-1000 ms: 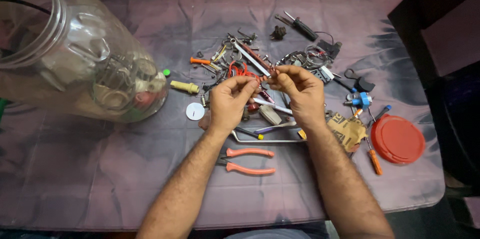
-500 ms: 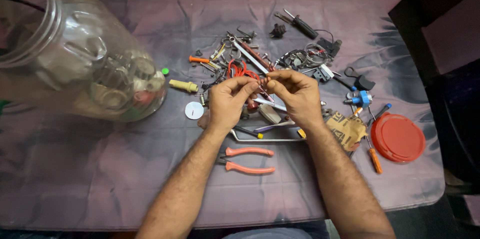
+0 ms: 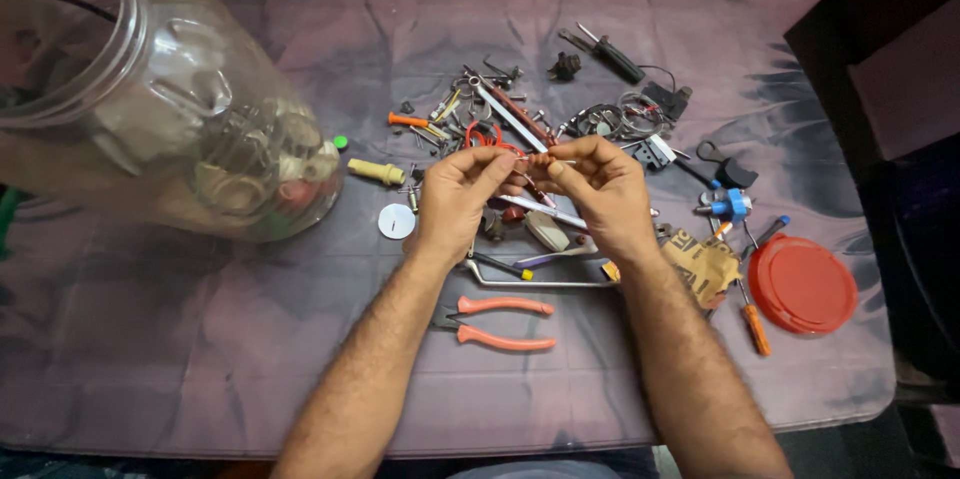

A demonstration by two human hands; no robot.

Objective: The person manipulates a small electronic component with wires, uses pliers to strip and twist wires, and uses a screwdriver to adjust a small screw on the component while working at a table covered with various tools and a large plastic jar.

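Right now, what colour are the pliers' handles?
Orange, seen in the head view: pliers.

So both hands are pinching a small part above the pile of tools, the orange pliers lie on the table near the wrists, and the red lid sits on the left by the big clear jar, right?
Not quite. The red lid lies on the right side of the table, far from the big clear jar, which lies on the left. The head view shows this. The rest holds: the left hand and right hand pinch a small part above the pile of tools, with the orange pliers near the wrists.

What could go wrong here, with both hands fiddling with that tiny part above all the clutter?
The small reddish part is pinched only by the fingertips of the left hand and right hand; dropped, it might vanish among the scattered tools. The big clear jar lies on its side and could perhaps roll.
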